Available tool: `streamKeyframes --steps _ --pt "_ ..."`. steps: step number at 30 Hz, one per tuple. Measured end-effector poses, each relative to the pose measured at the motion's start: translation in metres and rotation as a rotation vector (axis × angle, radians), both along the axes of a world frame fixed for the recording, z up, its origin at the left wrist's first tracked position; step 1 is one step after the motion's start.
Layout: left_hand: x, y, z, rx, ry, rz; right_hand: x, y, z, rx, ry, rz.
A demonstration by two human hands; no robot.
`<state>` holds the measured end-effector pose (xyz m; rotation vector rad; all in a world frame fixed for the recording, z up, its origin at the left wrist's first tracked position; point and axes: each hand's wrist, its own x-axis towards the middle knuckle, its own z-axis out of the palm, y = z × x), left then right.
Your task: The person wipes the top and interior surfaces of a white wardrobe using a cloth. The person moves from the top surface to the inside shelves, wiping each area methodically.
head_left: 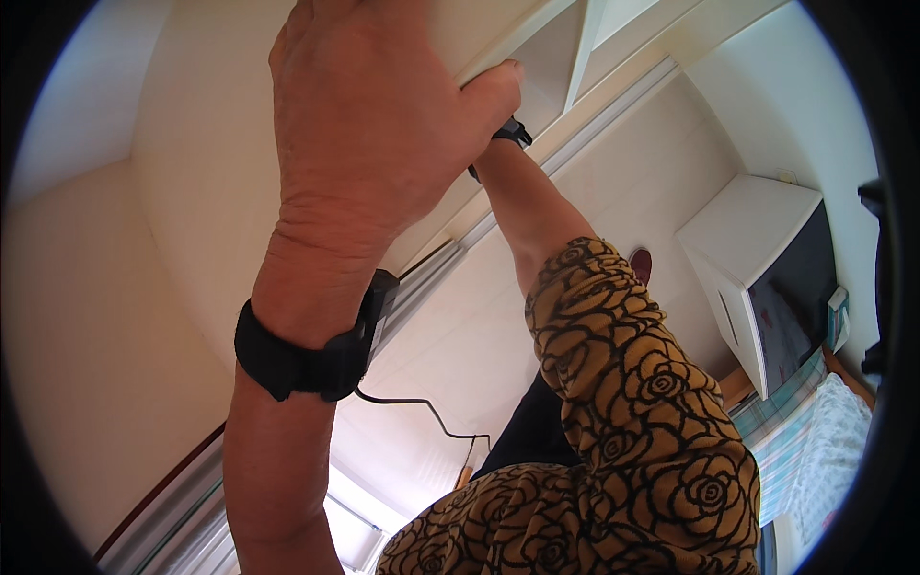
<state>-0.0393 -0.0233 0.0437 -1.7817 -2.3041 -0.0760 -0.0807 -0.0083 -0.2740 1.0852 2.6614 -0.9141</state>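
My left hand (pixel 366 122) is large at the upper left, back towards me. Its thumb hooks over the edge of a pale panel (pixel 496 36), seemingly gripping it; the other fingertips run out of the picture at the top. A black strap (pixel 302 366) with a small dark device circles that wrist. My right forearm (pixel 539 201) reaches up from a brown sleeve with black rose outlines (pixel 632 374). The right hand itself is hidden behind my left hand and the panel. Only a black band (pixel 512 133) shows at that wrist.
A grey-white track (pixel 611 111) crosses the pale floor (pixel 632 165). A white cabinet (pixel 747 215) with a dark glossy face stands at right, above plaid bedding (pixel 780 438). A dark red shoe (pixel 640 264) shows past my sleeve. A black cable (pixel 410 400) runs from the left wrist device.
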Motion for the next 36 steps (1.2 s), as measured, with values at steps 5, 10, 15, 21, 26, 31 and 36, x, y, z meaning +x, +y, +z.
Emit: streamKeyframes --steps 5,10,15,21,26,31,36 --pt "0.015 -0.003 0.001 0.082 -0.059 -0.062 -0.023 -0.037 0.006 -0.122 0.104 -0.079" --pt "0.012 0.008 0.003 0.088 -0.055 -0.071 -0.042 -0.073 0.011 -0.433 0.133 0.054" --pt "0.017 0.034 0.015 0.035 -0.052 -0.050 -0.047 -0.149 0.012 -0.268 0.204 0.204" --pt "0.003 0.068 0.038 0.020 -0.086 -0.155 -0.050 -0.207 0.038 -0.131 0.194 0.359" --pt "0.011 0.068 0.031 0.101 -0.067 -0.105 -0.043 -0.200 0.019 0.038 0.245 0.414" --pt "0.010 0.068 0.038 0.070 -0.070 -0.081 -0.013 -0.173 0.005 -0.032 0.525 0.331" --pt "0.002 0.064 0.037 0.047 -0.090 -0.077 -0.002 -0.120 0.001 -0.092 0.621 0.302"
